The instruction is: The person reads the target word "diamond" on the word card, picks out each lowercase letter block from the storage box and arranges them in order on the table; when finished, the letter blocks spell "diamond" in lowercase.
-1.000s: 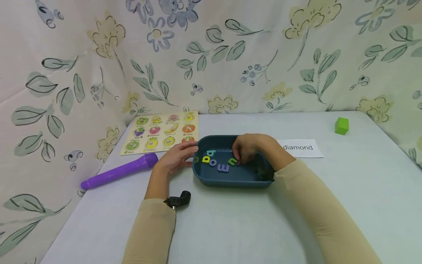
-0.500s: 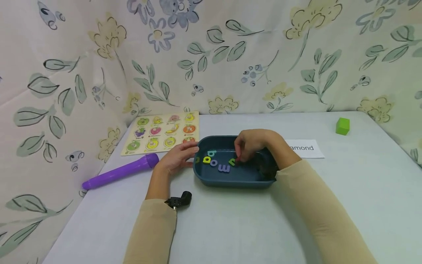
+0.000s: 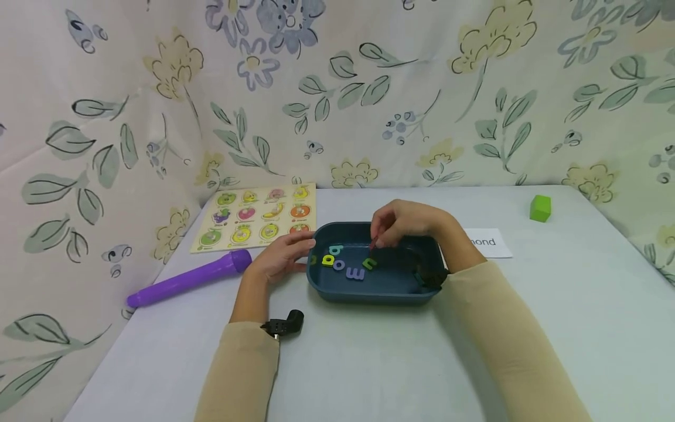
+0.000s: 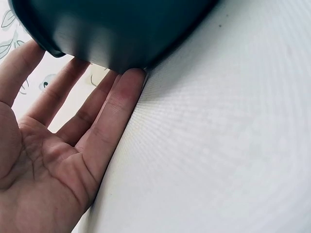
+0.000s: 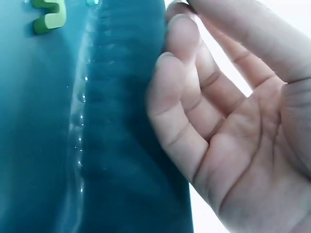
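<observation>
A dark teal tray (image 3: 375,298) stands mid-table. My left hand (image 3: 282,256) touches its left end; in the left wrist view the fingers (image 4: 114,109) reach straight to the tray wall. Over the tray's far side, my right hand (image 3: 403,225) pinches a small dark red piece (image 3: 372,243) whose shape is mostly hidden. Just below that piece lies a green letter n (image 3: 370,264). Also in the tray are a purple m (image 3: 355,274), a purple o (image 3: 339,265), a yellow letter (image 3: 328,261) and a light teal letter (image 3: 336,251). Curled right fingers (image 5: 170,97) show in the right wrist view.
A purple toy microphone (image 3: 190,280) lies left of the tray, before a fruit puzzle board (image 3: 255,234). Behind the right arm, a white card (image 3: 490,245) shows "mond". A green block (image 3: 540,208) sits at the back right. Floral cloth (image 3: 337,117) hangs behind the table.
My right hand has risen from the tray floor with the red piece, away from the green n. It covers more of the word card. The left hand stays at the tray's end.
</observation>
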`<control>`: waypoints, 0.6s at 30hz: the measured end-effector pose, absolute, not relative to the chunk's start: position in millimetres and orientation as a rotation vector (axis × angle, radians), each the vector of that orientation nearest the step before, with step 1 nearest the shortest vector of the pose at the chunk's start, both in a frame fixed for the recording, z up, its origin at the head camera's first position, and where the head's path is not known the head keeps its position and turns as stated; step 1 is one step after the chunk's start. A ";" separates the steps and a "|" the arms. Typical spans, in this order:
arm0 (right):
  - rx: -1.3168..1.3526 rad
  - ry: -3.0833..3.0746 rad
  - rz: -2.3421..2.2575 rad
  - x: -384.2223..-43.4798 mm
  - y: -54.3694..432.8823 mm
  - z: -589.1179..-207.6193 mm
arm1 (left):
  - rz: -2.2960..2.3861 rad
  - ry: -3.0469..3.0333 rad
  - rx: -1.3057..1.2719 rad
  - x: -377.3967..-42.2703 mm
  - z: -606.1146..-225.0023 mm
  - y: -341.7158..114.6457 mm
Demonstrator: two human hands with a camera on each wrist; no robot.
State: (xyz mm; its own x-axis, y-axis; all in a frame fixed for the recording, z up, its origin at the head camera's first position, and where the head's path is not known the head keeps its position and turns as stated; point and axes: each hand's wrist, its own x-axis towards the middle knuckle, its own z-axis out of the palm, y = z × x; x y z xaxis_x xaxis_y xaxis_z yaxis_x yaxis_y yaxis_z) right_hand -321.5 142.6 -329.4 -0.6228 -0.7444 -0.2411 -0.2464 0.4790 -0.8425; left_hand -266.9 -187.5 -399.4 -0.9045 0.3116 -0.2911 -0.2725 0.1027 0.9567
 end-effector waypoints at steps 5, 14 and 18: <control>-0.714 2.091 -1.189 -320.7 147.9 -326.9 | 1.850 1.967 0.052 -266.7 -399.8 -188.5; -0.642 1.987 -1.352 -316.5 156.0 -315.4 | 1.843 1.970 0.085 -268.3 -400.3 -188.8; -0.640 1.960 -1.427 -312.6 157.3 -311.2 | 1.840 1.967 0.083 -267.8 -400.3 -189.5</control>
